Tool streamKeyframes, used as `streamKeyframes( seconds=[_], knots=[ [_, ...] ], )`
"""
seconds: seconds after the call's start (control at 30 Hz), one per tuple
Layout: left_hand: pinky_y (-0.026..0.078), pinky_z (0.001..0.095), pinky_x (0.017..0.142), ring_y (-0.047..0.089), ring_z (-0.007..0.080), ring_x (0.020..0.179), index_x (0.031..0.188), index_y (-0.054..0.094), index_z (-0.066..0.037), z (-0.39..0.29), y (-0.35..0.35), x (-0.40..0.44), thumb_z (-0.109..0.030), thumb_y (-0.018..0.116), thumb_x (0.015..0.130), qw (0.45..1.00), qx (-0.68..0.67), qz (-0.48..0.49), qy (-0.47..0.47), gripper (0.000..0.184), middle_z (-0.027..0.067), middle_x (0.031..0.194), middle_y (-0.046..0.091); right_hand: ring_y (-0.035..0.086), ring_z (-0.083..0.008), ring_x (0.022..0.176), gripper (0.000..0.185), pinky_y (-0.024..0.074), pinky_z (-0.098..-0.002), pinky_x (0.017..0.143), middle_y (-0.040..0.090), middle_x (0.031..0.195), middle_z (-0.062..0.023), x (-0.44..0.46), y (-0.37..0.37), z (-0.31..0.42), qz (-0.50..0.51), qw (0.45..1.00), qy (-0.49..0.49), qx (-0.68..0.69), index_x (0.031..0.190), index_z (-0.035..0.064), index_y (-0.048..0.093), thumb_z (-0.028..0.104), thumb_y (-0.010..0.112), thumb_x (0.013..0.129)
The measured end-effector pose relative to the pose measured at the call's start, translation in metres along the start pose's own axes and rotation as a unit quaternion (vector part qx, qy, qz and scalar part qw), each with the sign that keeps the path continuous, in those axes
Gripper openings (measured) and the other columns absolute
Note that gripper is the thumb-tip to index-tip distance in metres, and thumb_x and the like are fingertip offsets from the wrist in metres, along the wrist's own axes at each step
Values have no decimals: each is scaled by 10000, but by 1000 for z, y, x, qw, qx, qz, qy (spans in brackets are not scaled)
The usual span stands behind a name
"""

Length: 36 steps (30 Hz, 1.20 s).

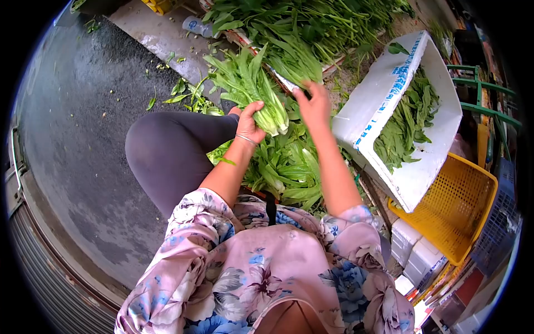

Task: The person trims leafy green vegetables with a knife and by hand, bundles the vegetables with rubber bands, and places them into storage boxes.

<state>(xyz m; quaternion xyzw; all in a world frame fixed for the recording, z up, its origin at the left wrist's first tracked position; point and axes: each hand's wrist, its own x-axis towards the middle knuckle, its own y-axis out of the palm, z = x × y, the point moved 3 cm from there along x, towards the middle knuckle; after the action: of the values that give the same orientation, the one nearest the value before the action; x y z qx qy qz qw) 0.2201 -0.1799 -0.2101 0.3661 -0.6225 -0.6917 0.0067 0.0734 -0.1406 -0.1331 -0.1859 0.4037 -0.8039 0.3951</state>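
My left hand is wrapped round the pale base of a bunch of leafy greens, whose leaves point up and to the left. Just to the right, my right hand has its fingers closed at the near end of a long thin blade; the handle is hidden by the fingers. The blade lies beside the bunch, pointing up and left. Under my forearms is a pile of loose greens in front of my body.
A large heap of greens lies at the top. On the right, a tilted white foam box holds leaves, above a yellow basket. A plastic bottle and leaf scraps lie on the ground at the upper left.
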Motion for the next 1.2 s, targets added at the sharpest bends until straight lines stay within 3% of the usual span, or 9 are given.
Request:
streamKeyframes(
  seconds=[0.23,0.6,0.73,0.8,0.9,0.97,1.03,1.1,1.2],
  knots=[
    [346,475,967,459,349,1100,1201,383,84,-1,9,-2,-185,537,682,999,-17,46,-15,604,216,1154,487,343,-292,1170,1010,259,-456,949,381,1257,-130,55,12,-16,62,958,74,-270,1328,145,243,430,784,524],
    [341,455,972,476,355,1077,1151,421,91,-4,14,-4,-118,491,707,994,-91,63,-11,495,236,1166,482,505,-365,992,873,401,-354,880,507,1100,-214,69,-1,-17,97,974,42,-202,1238,-11,346,335,723,531],
    [260,483,1022,401,388,1152,1217,354,90,-1,2,3,-112,484,668,995,-100,26,4,600,235,1226,432,547,-288,926,744,430,-356,838,545,1029,-186,47,-43,7,151,976,114,111,1188,-16,407,298,703,582],
    [246,474,1032,396,382,1160,1215,352,91,0,0,2,-103,489,665,995,-101,12,4,599,235,1231,429,551,-205,841,665,456,-319,768,548,989,-148,29,-56,12,132,900,168,381,1165,-22,419,253,675,617],
    [265,461,1026,421,356,1144,1209,368,72,2,4,-1,-90,505,671,996,-85,35,-15,579,216,1214,452,549,-195,829,661,467,-314,727,544,972,-137,8,-71,26,160,819,159,527,1159,-37,411,248,672,623],
    [281,447,1020,437,336,1132,1207,378,57,4,10,-4,-92,523,679,997,-49,57,-12,567,196,1202,469,553,-200,829,650,476,-320,709,537,971,-129,-6,-62,41,158,840,136,501,1166,-19,405,247,664,633],
    [296,433,1014,453,316,1120,1205,388,41,7,20,-11,-93,541,687,997,-15,78,-7,556,176,1190,486,544,-252,881,653,462,-354,772,531,986,-161,-23,-46,47,181,924,178,285,1151,-6,429,273,667,610],
    [322,404,1000,474,277,1100,1205,405,5,12,31,-16,-149,602,722,994,6,110,-27,544,141,1172,506,543,-277,913,662,434,-341,813,540,1018,-195,-29,-18,38,190,981,32,21,1137,-21,446,309,653,602],
    [364,370,965,520,241,1033,1173,448,-9,16,25,-18,-164,636,760,992,-3,124,-35,479,113,1132,539,530,-294,946,651,407,-351,846,550,1002,-195,-40,-17,37,168,984,57,25,1113,-20,467,317,660,590]
  ],
)
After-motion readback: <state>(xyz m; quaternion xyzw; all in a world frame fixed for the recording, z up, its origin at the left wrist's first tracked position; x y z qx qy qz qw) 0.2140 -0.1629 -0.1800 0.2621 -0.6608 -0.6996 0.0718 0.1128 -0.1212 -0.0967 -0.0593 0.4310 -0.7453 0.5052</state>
